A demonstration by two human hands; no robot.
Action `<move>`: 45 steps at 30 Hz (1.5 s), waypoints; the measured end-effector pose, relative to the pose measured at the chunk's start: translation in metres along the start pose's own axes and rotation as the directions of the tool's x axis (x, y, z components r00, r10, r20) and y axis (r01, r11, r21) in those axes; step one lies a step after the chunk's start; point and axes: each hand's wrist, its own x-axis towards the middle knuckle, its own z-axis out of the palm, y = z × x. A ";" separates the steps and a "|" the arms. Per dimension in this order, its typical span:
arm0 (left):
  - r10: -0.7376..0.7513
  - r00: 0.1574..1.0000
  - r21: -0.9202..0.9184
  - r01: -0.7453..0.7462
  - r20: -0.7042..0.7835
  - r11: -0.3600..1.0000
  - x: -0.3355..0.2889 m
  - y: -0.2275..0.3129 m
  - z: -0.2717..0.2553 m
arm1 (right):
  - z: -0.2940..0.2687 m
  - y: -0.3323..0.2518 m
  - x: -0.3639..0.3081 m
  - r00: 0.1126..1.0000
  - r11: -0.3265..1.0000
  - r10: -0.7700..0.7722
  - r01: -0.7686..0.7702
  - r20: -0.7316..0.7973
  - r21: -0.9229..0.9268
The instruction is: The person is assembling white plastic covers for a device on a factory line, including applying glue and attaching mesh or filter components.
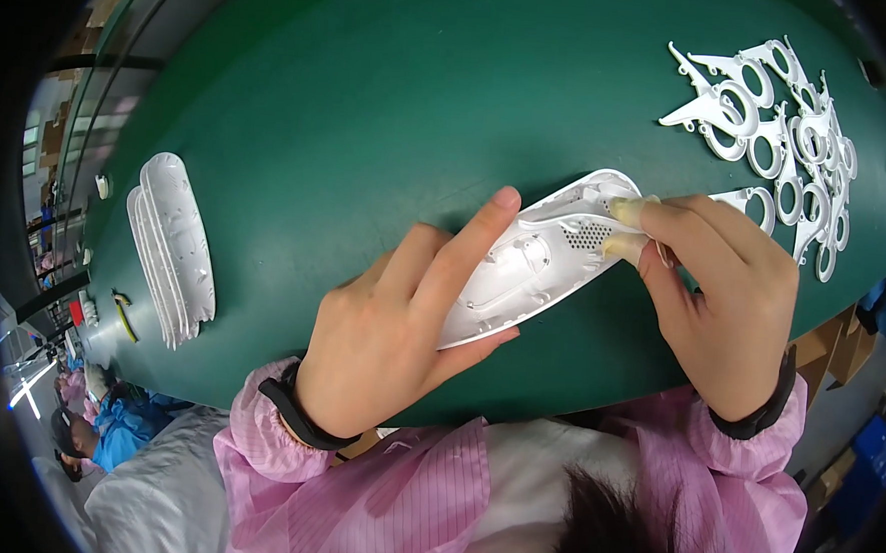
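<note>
My left hand (381,318) grips a long white plastic shell (508,280) by its near end, fingers along the far side and thumb under the near edge. The shell is tilted, its hollow inside facing up, with a patch of small holes toward the right end. Over that end, my right hand (729,276) pinches a slim, curved white plastic bracket (571,221) between thumb and forefinger, both wearing yellowish finger cots. The bracket's pointed arm reaches into the shell; its other end is hidden by my fingers. Whether it touches the shell's floor I cannot tell.
Several white ring-shaped brackets (816,146) with pointed arms lie in a loose heap at the right of the green table (402,94). A nested row of white shells (179,248) lies at the left. Beyond the left edge, a person in blue (130,425) sits.
</note>
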 end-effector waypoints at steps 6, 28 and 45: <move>0.056 0.997 -0.006 -0.056 -0.044 0.998 -0.002 -0.006 0.004 | 0.005 -0.005 -0.001 0.999 0.999 0.041 -0.041 0.000 -0.025; 0.024 0.997 -0.111 -0.032 -0.075 0.993 0.001 -0.003 0.001 | 0.004 0.002 0.017 0.929 0.981 -0.183 0.193 0.322 0.003; -0.063 0.997 -0.135 0.058 -0.032 0.989 0.008 -0.004 -0.008 | 0.003 0.000 0.008 0.976 0.999 -0.017 0.009 0.217 0.036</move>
